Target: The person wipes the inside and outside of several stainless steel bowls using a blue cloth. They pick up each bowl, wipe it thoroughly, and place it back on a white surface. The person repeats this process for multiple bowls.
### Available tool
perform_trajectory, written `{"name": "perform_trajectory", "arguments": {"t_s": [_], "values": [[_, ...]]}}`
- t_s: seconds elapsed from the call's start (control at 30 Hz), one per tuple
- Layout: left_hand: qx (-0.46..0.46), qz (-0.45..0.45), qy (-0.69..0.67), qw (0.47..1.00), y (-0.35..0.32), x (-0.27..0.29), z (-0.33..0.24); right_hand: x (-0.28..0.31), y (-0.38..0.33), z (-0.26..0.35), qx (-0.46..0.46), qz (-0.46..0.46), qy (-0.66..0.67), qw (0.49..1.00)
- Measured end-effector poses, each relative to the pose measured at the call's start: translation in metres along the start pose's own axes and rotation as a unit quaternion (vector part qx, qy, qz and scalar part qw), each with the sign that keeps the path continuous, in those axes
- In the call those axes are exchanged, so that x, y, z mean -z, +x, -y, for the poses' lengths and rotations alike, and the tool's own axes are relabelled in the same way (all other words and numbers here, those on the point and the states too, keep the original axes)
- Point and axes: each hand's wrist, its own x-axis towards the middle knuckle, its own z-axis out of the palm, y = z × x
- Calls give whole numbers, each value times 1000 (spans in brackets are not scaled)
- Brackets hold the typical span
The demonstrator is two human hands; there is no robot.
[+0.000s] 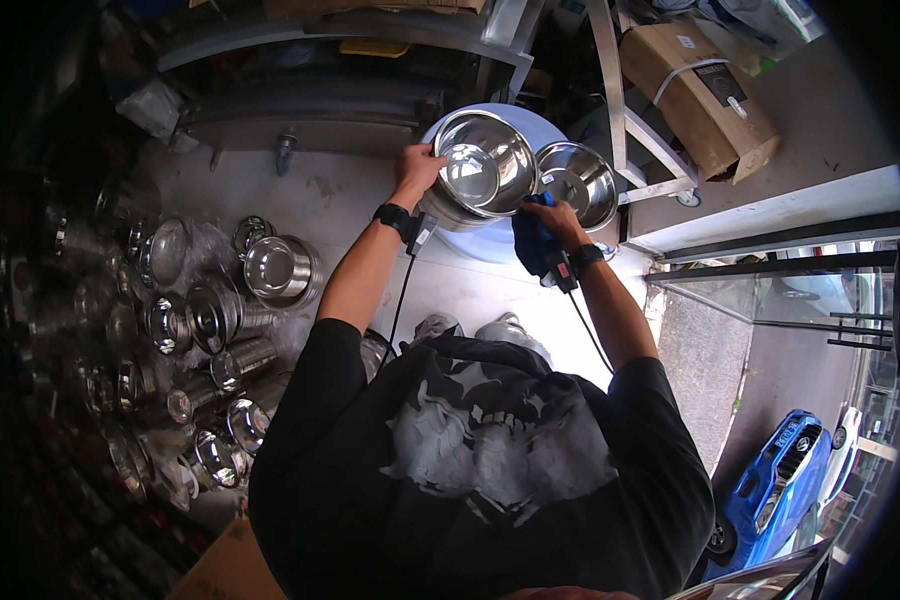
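A shiny deep stainless steel pot [485, 165] stands on a round pale blue surface [470, 245], its open mouth facing up toward me. My left hand [420, 170] grips its left rim, thumb over the edge. At the lower right of the same rim is my right hand [555, 222], closed around a bunched dark blue cloth [532, 240]. Just to the right sits a second steel pot [595, 185], with something small and dark inside that I cannot make out. Both wrists wear black bands with small cabled devices.
Several steel pots [278, 270], some in clear plastic wrap, crowd the floor at left. A metal frame with a caster [688, 198] and a strapped cardboard box [705, 100] stand at upper right. Beyond the glass at right is a blue car [770, 490].
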Motion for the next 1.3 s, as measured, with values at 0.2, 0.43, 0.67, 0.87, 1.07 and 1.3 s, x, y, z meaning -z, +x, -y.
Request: {"name": "perform_trajectory", "arguments": {"t_s": [0.2,0.43,0.67,0.87,1.07,1.3], "values": [[66,60,-208,974,-25,11,-15,25,-44,18,29,39,119,992],[20,37,-224,974,-85,4,-21,44,-94,9,42,64,220,972],[-52,-18,-240,969,-144,-6,-30,59,-114,-26,33,96,274,956],[62,20,-351,934,-213,-21,-31,88,-147,-49,55,131,201,969],[110,64,-377,918,-280,-60,-1,109,-168,-118,67,204,245,946],[218,175,-503,818,-346,-95,30,123,-196,-177,82,243,163,953]]}}
